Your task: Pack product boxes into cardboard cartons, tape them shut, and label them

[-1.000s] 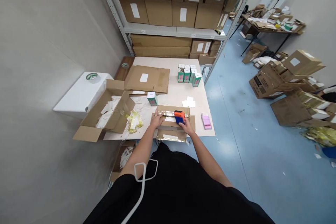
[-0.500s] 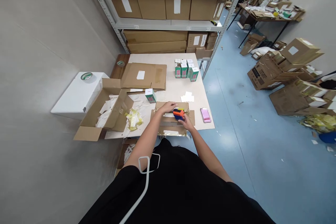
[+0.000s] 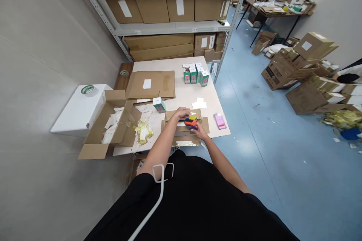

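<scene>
A cardboard box (image 3: 185, 139) with its flaps spread lies at the table's front edge, right before me. My right hand (image 3: 200, 131) is closed around an orange and dark blue tape dispenser (image 3: 190, 123) above this box. Something yellow shows at its far side, probably the tape roll. My left hand (image 3: 182, 113) rests at the box's far left part, fingers bent toward the dispenser; what lies under its fingertips is hidden. Just beyond the left hand stands a small green and white box (image 3: 159, 105). A pink pack (image 3: 220, 121), blurred, lies to the right.
Several green and white boxes (image 3: 193, 75) stand at the table's back right. Flattened cardboard (image 3: 161, 83) lies at the back left. White paper slips (image 3: 199, 104) lie mid-table. An open carton (image 3: 121, 135) with paper and crumpled yellow tape (image 3: 143, 132) are at left. Shelving (image 3: 169, 28) stands behind.
The view has shifted slightly, so the shelf and floor boxes sit further left. Both hands and the dispenser stay nearly in place over the box; the dispenser is tilted slightly differently, showing more yellow.
</scene>
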{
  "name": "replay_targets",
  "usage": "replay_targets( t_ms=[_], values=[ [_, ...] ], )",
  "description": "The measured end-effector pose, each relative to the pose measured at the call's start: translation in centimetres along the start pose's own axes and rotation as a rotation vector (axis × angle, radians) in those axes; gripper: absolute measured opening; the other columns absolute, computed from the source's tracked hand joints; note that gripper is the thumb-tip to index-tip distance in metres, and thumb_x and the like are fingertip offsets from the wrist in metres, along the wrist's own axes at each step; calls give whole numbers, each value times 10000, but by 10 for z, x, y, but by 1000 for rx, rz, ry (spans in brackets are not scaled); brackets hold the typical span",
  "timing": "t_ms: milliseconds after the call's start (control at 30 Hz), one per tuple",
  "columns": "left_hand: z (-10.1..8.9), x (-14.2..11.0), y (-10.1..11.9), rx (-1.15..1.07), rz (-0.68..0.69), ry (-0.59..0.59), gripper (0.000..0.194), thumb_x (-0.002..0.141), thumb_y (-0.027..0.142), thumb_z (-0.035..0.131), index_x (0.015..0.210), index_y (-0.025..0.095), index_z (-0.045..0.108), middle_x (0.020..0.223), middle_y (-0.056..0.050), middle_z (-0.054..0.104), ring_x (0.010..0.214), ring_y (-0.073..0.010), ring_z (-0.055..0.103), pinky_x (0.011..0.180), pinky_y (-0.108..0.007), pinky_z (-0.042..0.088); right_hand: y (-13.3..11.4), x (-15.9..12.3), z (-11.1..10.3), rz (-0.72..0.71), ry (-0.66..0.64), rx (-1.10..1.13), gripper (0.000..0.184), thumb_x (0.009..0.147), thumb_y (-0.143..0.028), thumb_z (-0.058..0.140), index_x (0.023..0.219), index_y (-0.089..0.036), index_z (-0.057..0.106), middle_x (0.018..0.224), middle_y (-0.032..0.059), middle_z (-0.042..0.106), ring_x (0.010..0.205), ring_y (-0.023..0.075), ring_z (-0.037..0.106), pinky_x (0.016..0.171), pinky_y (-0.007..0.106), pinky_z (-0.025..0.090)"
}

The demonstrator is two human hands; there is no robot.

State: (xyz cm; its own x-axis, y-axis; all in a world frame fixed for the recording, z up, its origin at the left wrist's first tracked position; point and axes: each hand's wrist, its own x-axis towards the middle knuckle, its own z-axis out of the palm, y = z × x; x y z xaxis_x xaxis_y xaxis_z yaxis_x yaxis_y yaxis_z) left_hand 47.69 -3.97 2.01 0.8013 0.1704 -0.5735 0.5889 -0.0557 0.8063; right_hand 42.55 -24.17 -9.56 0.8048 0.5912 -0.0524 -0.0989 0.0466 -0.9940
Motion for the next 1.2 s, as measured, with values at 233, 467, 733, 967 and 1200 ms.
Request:
replay_targets(
  t_ms=[233, 467, 733, 967, 1200],
  values=[
    [-14, -11, 8, -198, 96, -114, 393, 550, 164, 956, 916, 123, 821, 785, -78, 774, 743, -169, 705, 755, -300, 602, -6, 1, 0, 3, -2, 32, 607, 767, -384, 802, 1312, -261, 567, 1290, 85, 704, 1209, 301, 677, 1121, 555, 478],
    [-17, -23, 1, -116, 324, -12, 302, 659, 337, 931, 854, 138, 816, 804, -81, 773, 804, -190, 708, 803, -328, 564, -13, -1, -3, -7, -2, -40, 621, 790, -465, 788, 1335, -250, 580, 1277, 88, 711, 1165, 292, 681, 1075, 511, 503],
    [-38, -36, -8, -126, 482, 177, 326, 701, 413, 881, 855, 138, 798, 883, -100, 786, 877, -206, 696, 861, -328, 533, -36, 0, 0, 25, 84, -323, 518, 880, -612, 675, 1209, -213, 643, 1126, 106, 728, 1003, 306, 675, 928, 467, 531],
    [-53, -45, -35, -179, 477, 449, 317, 811, 453, 765, 904, 149, 765, 930, -106, 782, 898, -194, 706, 859, -314, 538, -66, 17, 2, 32, 122, -463, 458, 886, -690, 637, 953, -237, 655, 908, 56, 726, 828, 276, 660, 772, 387, 504],
    [-62, -43, -75, -309, 327, 693, 309, 849, 426, 706, 961, 141, 752, 946, -98, 779, 909, -174, 711, 799, -267, 536, -77, 45, -10, 44, 20, -656, 457, 878, -673, 689, 999, -235, 735, 909, 84, 758, 831, 291, 676, 751, 364, 480]
  ],
)
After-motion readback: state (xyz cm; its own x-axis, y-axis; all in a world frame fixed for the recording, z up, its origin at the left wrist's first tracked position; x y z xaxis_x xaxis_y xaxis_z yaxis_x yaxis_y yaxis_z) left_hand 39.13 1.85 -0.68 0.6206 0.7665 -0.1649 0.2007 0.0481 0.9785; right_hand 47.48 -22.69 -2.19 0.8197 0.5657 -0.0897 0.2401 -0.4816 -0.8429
